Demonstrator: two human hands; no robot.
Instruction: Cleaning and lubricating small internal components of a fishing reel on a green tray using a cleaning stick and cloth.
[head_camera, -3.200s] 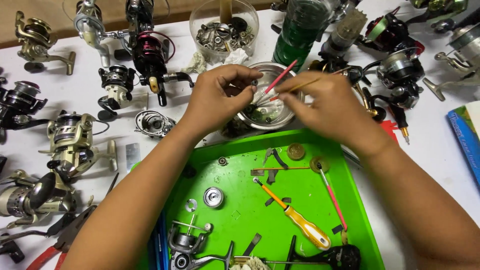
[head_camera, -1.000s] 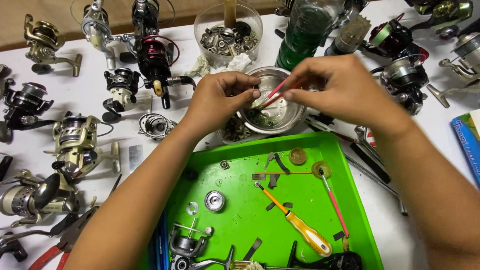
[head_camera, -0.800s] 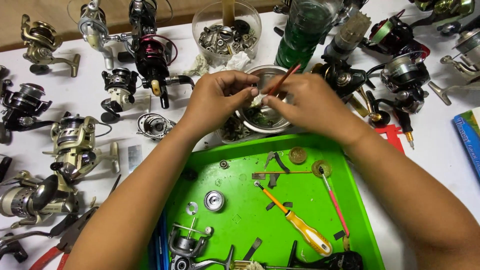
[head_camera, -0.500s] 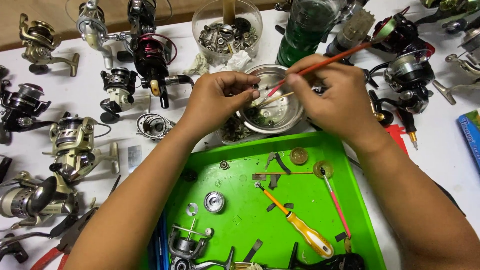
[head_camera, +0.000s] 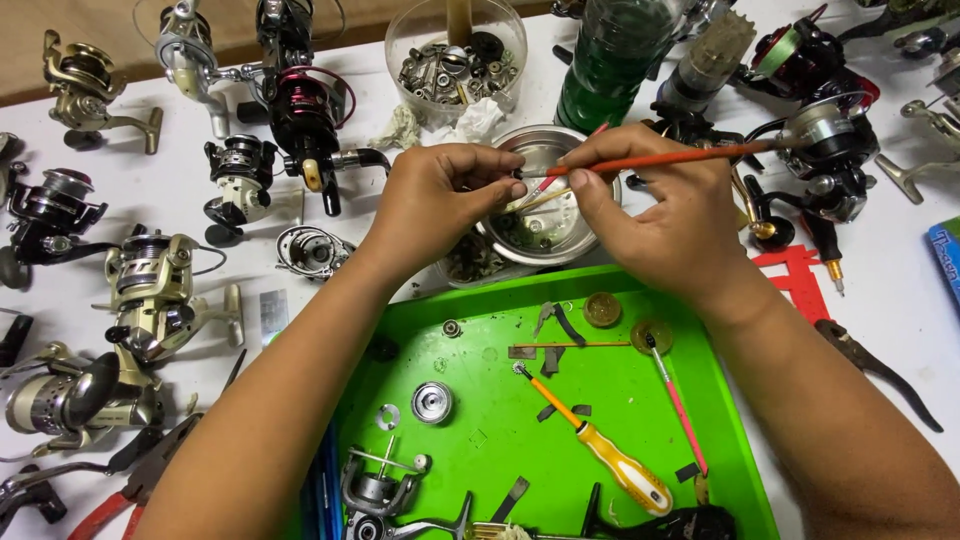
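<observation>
From the head camera, looking down on a white table (head_camera: 900, 300) crowded with fishing reels, we hold our two bare hands together over a small round metal bowl (head_camera: 545, 200) near the middle. Our left hand (head_camera: 435, 205) has thumb and fingertips pinched together on a tiny part at the bowl's near-left rim — too small for us to tell what it is. Our right hand (head_camera: 655, 215) has its fingers clamped on a thin orange-handled brush (head_camera: 680, 157), the handle running out to the right and the tip touching the pinched part; more thin sticks lean in the bowl. By our judgement the work is somewhere in its middle: a reel lies in pieces and one small part is being brushed over the bowl, with nothing reassembled. Just below the hands sits a bright green tray (head_camera: 720, 400) holding a loose silver spool (head_camera: 431, 401), a flat washer (head_camera: 387, 416), two round brass gears (head_camera: 602, 309), an orange-handled screwdriver (head_camera: 600, 450), a pink-handled tool (head_camera: 678, 405) and a stripped reel body (head_camera: 375, 490) at the near edge. Behind the bowl stand a clear tub of metal parts (head_camera: 455, 60) and a green bottle (head_camera: 600, 70). Whole reels lie well apart to the left, among them a gold reel (head_camera: 150, 290), and red-handled pliers (head_camera: 125, 490) rest at the near left.
</observation>
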